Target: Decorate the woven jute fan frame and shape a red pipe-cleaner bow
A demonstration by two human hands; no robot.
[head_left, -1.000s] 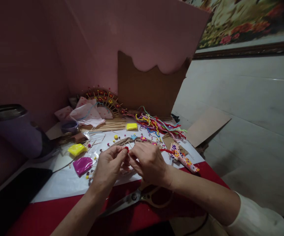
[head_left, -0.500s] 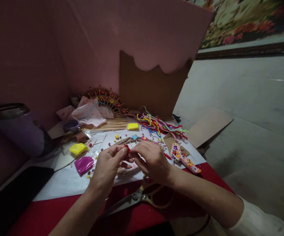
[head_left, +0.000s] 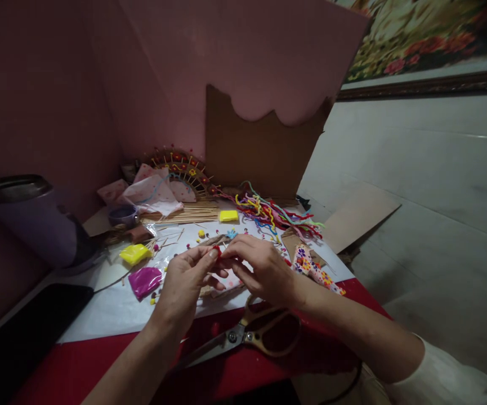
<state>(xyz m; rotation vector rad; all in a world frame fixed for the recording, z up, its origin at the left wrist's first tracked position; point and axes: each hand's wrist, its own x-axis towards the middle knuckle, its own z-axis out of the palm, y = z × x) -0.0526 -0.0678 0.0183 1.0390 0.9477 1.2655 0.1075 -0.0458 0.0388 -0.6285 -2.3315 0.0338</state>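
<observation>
Between thumb and fingers, my left hand (head_left: 186, 281) pinches a small red piece (head_left: 217, 251), perhaps a bit of pipe cleaner; its exact kind is too small to tell. My right hand (head_left: 264, 267) meets it from the other side, fingertips closed on the same red piece. Beneath both hands lies a curved brown craft piece (head_left: 215, 241) with a pink-dotted middle, partly hidden by the fingers. A light blue flower shape (head_left: 231, 234) sits at its upper edge. Scissors (head_left: 241, 336) with tan handles rest on the red cloth below my wrists.
Yellow packet (head_left: 135, 254), purple packet (head_left: 145, 282) and dark phone-like slab (head_left: 32, 320) lie left, near a tall tumbler (head_left: 36, 225). Behind are wooden sticks (head_left: 196, 212), a decorated arch (head_left: 184, 166) and colourful pipe cleaners (head_left: 272, 216). Flower-patterned piece (head_left: 311, 264) lies right; cardboard (head_left: 260, 152) stands behind.
My right hand has shifted slightly and turned, its fingers still at the red piece. My left hand stays nearly in place. More of the scissors' handles shows now.
</observation>
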